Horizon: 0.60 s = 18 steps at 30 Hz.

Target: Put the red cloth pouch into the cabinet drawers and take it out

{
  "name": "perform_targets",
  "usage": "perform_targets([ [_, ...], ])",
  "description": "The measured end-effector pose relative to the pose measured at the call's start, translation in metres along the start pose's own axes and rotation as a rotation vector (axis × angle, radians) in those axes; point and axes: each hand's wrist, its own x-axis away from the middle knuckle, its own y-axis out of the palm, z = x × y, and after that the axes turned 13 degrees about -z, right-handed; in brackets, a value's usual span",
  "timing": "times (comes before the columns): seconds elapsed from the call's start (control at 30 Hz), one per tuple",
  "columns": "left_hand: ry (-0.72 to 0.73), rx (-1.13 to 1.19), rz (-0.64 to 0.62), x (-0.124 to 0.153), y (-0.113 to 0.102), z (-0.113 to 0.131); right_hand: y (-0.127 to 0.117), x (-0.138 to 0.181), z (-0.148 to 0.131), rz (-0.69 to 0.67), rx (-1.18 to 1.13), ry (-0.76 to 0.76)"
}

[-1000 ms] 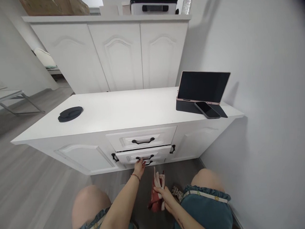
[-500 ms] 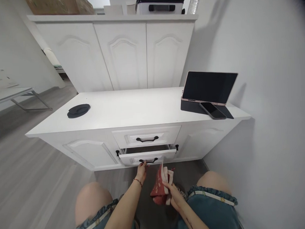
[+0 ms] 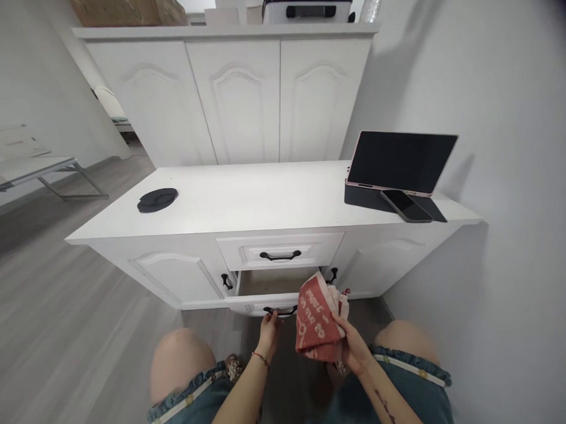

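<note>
Below the worktop (image 3: 259,200), I had my left hand (image 3: 269,333) grasping the black handle (image 3: 281,311) of the open drawer (image 3: 249,307), and my right hand (image 3: 354,347) holding the red-and-white cloth (image 3: 316,319) in front of the drawer's right part.

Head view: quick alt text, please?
The left hand holds the black handle of an open drawer in a white cabinet, while the right hand holds a red cloth. A phone and tablet are on top.
</note>
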Motion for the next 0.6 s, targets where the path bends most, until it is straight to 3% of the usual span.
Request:
perform_targets([
  [0.17, 0.036, -0.008, -0.012, 0.01, -0.009, -0.009, 0.01, -0.008, -0.018, 0.0, 0.077, -0.092],
  [0.3, 0.041, -0.01, -0.022, 0.019, -0.015, -0.014, 0.008, -0.026, -0.028, 0.031, 0.305, -0.257],
  [0.43, 0.035, -0.006, -0.033, 0.029, -0.02, -0.018, 0.004, -0.046, -0.039, 0.053, 0.909, -0.509],
  [0.6, 0.029, -0.005, -0.032, 0.037, -0.026, -0.024, 0.022, -0.062, -0.048, -0.024, 1.633, -0.528],
])
